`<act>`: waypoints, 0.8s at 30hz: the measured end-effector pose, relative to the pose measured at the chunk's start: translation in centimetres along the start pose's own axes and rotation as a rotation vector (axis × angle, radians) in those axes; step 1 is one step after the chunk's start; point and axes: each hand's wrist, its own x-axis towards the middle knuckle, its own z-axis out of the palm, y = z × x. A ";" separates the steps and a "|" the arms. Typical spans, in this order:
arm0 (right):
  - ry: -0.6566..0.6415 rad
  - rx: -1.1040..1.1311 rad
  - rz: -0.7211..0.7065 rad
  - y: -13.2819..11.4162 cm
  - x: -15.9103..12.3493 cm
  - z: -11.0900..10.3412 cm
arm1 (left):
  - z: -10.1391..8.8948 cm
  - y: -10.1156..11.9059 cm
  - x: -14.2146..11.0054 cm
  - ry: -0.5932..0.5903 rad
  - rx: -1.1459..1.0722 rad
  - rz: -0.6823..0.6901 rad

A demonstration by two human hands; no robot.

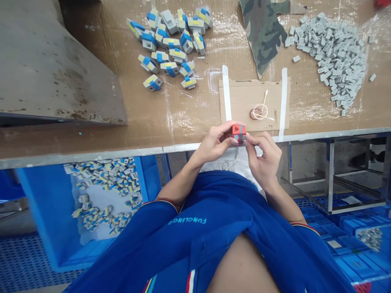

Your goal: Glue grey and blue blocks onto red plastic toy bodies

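Observation:
Just in front of the table edge, my left hand (pixel 216 143) grips a small red block with a grey band (pixel 237 129) between thumb and fingers. My right hand (pixel 263 156) is closed in a pinch at the block's right side. Its fingertips touch the block or a small grey bit on it; which one I cannot make out. Beyond the hands, a small round pot (pixel 254 114) with a white ring and cotton swabs (pixel 265 97) sits on a piece of cardboard (pixel 240 91) held by two white tape strips (pixel 283 101).
Grey blocks with blue and yellow parts (pixel 171 44) lie at the back left. A heap of small grey pieces (pixel 339 53) spreads at the back right, beside a camouflage cloth (pixel 265 36). A metal chute (pixel 61 73) covers the left. Below stands a blue bin (pixel 49 211).

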 end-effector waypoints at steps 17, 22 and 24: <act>-0.216 0.084 0.037 0.7 1.5 -1.9 | -0.2 0.2 0.0 -0.042 0.131 0.068; -0.179 0.039 0.053 1.0 1.0 -1.1 | -0.2 0.4 0.1 -0.026 0.215 0.105; -0.168 0.058 0.056 1.1 0.9 -1.0 | -0.2 0.5 0.1 -0.029 0.235 0.132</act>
